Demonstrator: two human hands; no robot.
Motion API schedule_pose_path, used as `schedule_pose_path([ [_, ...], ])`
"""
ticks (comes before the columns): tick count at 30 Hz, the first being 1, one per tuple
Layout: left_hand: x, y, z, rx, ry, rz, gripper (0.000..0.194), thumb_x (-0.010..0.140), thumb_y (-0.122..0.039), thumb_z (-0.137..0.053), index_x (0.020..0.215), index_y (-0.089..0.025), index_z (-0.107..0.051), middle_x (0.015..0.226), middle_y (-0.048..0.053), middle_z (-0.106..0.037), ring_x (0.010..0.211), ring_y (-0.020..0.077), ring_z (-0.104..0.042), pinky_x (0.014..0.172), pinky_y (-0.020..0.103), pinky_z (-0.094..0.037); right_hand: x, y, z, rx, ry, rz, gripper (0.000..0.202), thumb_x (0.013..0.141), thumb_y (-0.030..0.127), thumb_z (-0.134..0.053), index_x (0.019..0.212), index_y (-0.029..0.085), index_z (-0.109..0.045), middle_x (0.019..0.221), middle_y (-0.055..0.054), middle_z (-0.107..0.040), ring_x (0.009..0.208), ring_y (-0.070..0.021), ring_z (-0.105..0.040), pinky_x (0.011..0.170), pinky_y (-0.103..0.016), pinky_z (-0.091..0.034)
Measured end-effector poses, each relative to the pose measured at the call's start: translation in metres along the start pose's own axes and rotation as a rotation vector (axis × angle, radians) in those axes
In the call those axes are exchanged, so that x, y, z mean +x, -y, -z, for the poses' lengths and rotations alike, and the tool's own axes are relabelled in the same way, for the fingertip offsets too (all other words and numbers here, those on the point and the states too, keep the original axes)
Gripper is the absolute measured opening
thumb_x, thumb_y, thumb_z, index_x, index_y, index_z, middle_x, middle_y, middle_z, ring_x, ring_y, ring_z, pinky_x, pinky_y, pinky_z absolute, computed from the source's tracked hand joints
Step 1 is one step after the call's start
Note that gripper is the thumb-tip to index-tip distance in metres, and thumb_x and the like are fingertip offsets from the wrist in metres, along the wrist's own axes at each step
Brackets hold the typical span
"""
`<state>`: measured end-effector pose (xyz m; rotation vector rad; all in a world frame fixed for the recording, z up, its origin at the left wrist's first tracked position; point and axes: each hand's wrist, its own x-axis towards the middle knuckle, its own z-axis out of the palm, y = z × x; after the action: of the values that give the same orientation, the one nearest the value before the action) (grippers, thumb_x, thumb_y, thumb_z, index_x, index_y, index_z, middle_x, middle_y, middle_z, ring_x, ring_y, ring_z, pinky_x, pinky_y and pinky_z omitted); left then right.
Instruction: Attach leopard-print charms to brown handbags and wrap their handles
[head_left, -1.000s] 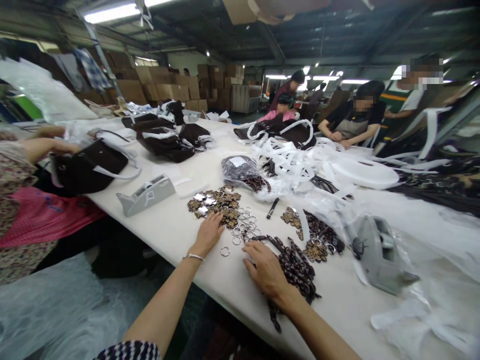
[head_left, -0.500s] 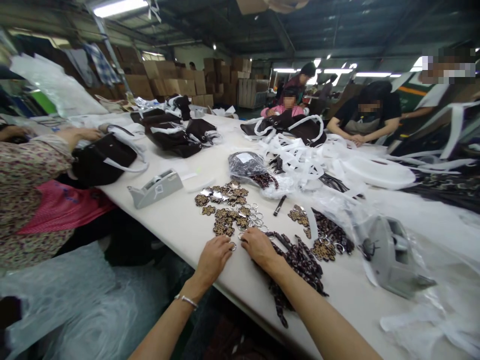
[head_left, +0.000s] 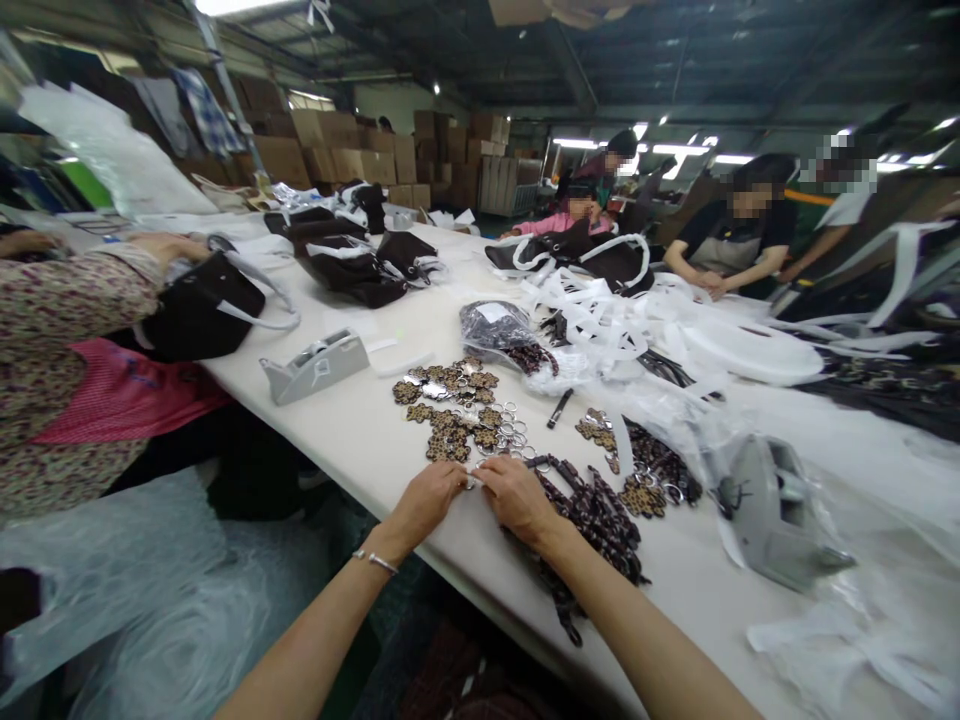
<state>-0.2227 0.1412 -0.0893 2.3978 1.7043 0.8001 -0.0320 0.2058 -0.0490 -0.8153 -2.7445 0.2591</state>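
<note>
My left hand pinches a small metal ring near the table edge. My right hand is closed, its fingertips meeting the left ones at the ring; what it pinches is too small to make out. Just beyond the fingers lies a pile of brown patterned flower-shaped charms, with loose silver rings beside it. Under and beside my right forearm spreads a heap of dark patterned straps. More flower charms with rings lie to the right.
A grey tape dispenser stands left and another right. Farther back are a plastic bag of dark pieces, white strips and dark bags. A co-worker's patterned sleeve is at left; other people sit across the table.
My hands have come together, so the fingertips now meet at the ring that my left hand held apart before. The view has shifted slightly.
</note>
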Motion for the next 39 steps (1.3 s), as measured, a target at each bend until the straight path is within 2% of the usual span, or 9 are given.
schedule_pose_path([
  [3, -0.009, 0.000, 0.000, -0.022, -0.019, 0.024, 0.016, 0.095, -0.019, -0.050, 0.102, -0.020, -0.065, 0.106, 0.005, -0.070, 0.100, 0.0187, -0.063, 0.092, 0.035, -0.051, 0.012, 0.007, -0.005, -0.056, 0.109, 0.064, 0.025, 0.095, 0.015, -0.046, 0.098, 0.016, -0.071, 0.093, -0.010, -0.067, 0.093, -0.0210, -0.057, 0.085, -0.034, -0.044],
  [6, -0.014, -0.002, -0.001, -0.037, -0.043, 0.042, 0.016, 0.095, -0.019, -0.051, 0.104, -0.020, -0.065, 0.108, 0.006, -0.069, 0.102, 0.0192, -0.062, 0.093, 0.036, -0.051, 0.021, 0.009, -0.007, -0.102, 0.183, 0.110, 0.025, 0.094, 0.014, -0.046, 0.089, 0.013, -0.071, 0.087, -0.011, -0.067, 0.091, -0.0211, -0.058, 0.084, -0.033, -0.043],
  [10, -0.012, -0.003, -0.002, -0.044, -0.058, 0.045, 0.015, 0.094, -0.019, -0.053, 0.103, -0.021, -0.065, 0.108, 0.006, -0.069, 0.103, 0.0200, -0.061, 0.093, 0.038, -0.050, 0.022, 0.008, -0.007, -0.131, 0.211, 0.137, 0.026, 0.096, 0.015, -0.043, 0.095, 0.013, -0.068, 0.093, -0.011, -0.066, 0.093, -0.0208, -0.057, 0.085, -0.033, -0.044],
  [15, 0.000, -0.002, -0.002, -0.023, -0.044, 0.037, 0.010, 0.092, -0.019, -0.055, 0.097, -0.020, -0.063, 0.104, 0.007, -0.067, 0.101, 0.0217, -0.059, 0.093, 0.040, -0.048, 0.019, 0.008, -0.010, -0.149, 0.177, 0.035, 0.027, 0.097, 0.016, -0.039, 0.104, 0.012, -0.065, 0.100, -0.012, -0.064, 0.094, -0.0208, -0.058, 0.083, -0.032, -0.046],
  [19, 0.011, -0.002, -0.001, -0.009, -0.026, 0.036, 0.011, 0.094, -0.020, -0.050, 0.090, -0.018, -0.061, 0.096, 0.008, -0.064, 0.095, 0.0225, -0.057, 0.090, 0.041, -0.047, 0.019, 0.009, -0.004, -0.147, 0.214, 0.019, 0.024, 0.096, 0.018, -0.043, 0.102, 0.015, -0.066, 0.099, -0.011, -0.065, 0.094, -0.0187, -0.059, 0.082, -0.029, -0.048],
  [23, 0.011, -0.004, 0.003, -0.038, -0.016, 0.044, 0.011, 0.093, -0.020, -0.051, 0.088, -0.018, -0.061, 0.094, 0.008, -0.064, 0.093, 0.0229, -0.057, 0.088, 0.040, -0.046, 0.021, 0.020, 0.003, -0.182, 0.255, -0.014, 0.027, 0.095, 0.012, -0.041, 0.099, 0.013, -0.068, 0.097, -0.014, -0.066, 0.094, -0.0221, -0.062, 0.077, -0.031, -0.051],
  [27, -0.002, -0.008, 0.003, -0.111, -0.017, 0.078, 0.010, 0.090, -0.018, -0.052, 0.091, -0.019, -0.062, 0.098, 0.008, -0.066, 0.097, 0.0234, -0.058, 0.089, 0.040, -0.046, 0.022, 0.038, 0.005, -0.217, 0.280, -0.056, 0.028, 0.091, 0.006, -0.043, 0.097, 0.010, -0.070, 0.097, -0.017, -0.068, 0.094, -0.0255, -0.064, 0.075, -0.033, -0.052],
  [33, -0.028, -0.024, 0.002, -0.279, -0.104, 0.273, 0.015, 0.085, -0.018, -0.053, 0.097, -0.021, -0.063, 0.096, 0.007, -0.068, 0.095, 0.0236, -0.061, 0.088, 0.040, -0.048, 0.015, 0.051, 0.005, -0.176, 0.316, -0.031, 0.026, 0.089, 0.006, -0.047, 0.096, 0.010, -0.071, 0.097, -0.017, -0.069, 0.101, -0.0273, -0.062, 0.082, -0.035, -0.050],
  [39, -0.037, -0.044, 0.009, -0.471, -0.237, 0.478, 0.019, 0.086, -0.018, -0.050, 0.102, -0.021, -0.060, 0.101, 0.005, -0.068, 0.096, 0.0201, -0.063, 0.091, 0.036, -0.050, 0.023, 0.035, 0.011, 0.012, 0.298, -0.090, 0.020, 0.082, 0.003, -0.051, 0.083, 0.013, -0.069, 0.098, -0.016, -0.069, 0.099, -0.0254, -0.064, 0.083, -0.034, -0.048],
])
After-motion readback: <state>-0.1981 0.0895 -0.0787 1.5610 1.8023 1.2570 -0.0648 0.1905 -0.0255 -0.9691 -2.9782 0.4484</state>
